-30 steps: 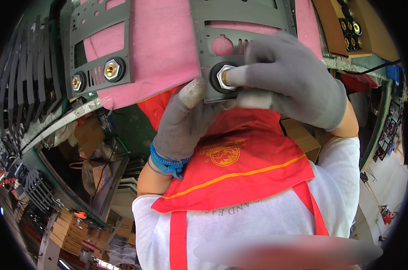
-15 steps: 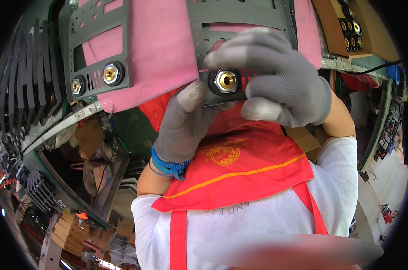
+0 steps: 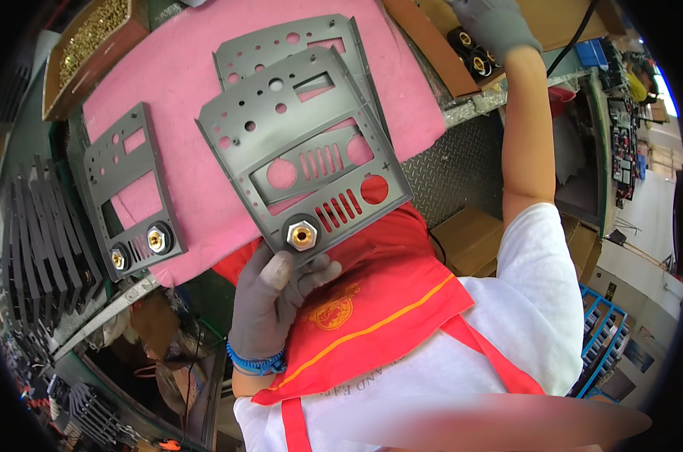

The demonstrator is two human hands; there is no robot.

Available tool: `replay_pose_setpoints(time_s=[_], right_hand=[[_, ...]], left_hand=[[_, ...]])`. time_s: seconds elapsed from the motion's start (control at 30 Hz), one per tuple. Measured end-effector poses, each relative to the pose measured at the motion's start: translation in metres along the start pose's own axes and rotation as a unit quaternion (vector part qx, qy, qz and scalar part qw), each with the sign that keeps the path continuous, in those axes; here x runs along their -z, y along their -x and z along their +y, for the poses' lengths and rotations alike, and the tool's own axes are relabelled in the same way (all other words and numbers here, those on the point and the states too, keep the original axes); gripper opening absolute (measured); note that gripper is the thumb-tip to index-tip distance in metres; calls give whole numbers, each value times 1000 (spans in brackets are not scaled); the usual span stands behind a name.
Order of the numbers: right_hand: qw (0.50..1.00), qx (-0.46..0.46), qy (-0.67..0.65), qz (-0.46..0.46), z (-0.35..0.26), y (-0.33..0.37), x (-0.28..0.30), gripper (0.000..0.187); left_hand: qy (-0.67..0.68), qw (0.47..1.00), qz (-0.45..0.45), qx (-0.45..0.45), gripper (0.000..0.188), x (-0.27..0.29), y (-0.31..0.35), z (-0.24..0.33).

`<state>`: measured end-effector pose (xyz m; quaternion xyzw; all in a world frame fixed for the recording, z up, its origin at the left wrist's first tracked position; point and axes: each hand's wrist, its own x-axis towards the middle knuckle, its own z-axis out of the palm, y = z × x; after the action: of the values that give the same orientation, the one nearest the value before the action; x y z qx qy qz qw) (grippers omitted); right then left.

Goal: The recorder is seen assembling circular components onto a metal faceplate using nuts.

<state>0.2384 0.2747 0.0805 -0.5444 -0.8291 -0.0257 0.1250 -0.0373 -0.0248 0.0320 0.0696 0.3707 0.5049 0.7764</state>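
The thumb and fingers of the left hand (image 3: 262, 313) grasp the grey panel (image 3: 251, 158) by its lower left corner, thumb tip just below the mounted hexagonal fitting (image 3: 301, 235); to the right of these fingers, past the slots, the round hole (image 3: 374, 189) has no fitting; beyond them, the panel overlaps another panel (image 3: 240, 53) on the pink cloth (image 3: 409, 120); farther to the upper right, the right hand (image 3: 496, 26) is at the cardboard box (image 3: 424, 45), beside black round fittings (image 3: 479, 65), but its fingertips do not show, so I cannot tell if they hold one; in my judgement, the step is fetching a second fitting; the next move calls for securely gripping one piece, with the panel kept steady
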Motion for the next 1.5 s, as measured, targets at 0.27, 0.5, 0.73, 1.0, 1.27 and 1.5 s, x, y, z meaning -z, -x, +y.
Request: replay_pose_setpoints(time_s=[0.27,0.5,0.73,1.0,1.27,1.5], right_hand=[[973,-169,144,-63,38,-25,-37,46],[994,-51,52,-80,12,-9,-27,43],[735,-33,-673,-76,-33,50,4,49],[469,-39,-800,-372,-127,97,-15,57],[788,209,-579,-24,-156,103,-10,40],[786,287,-548,-2,-166,112,-7,26]], left_hand=[[41,991,81,-102,40,14,7,-6],[-88,996,20,-18,57,19,11,-6],[-272,958,-85,37,48,5,26,16],[-547,594,45,-588,38,-31,-39,25],[-124,924,71,-355,28,-38,-26,6],[-13,958,11,-285,26,-5,-20,-4]])
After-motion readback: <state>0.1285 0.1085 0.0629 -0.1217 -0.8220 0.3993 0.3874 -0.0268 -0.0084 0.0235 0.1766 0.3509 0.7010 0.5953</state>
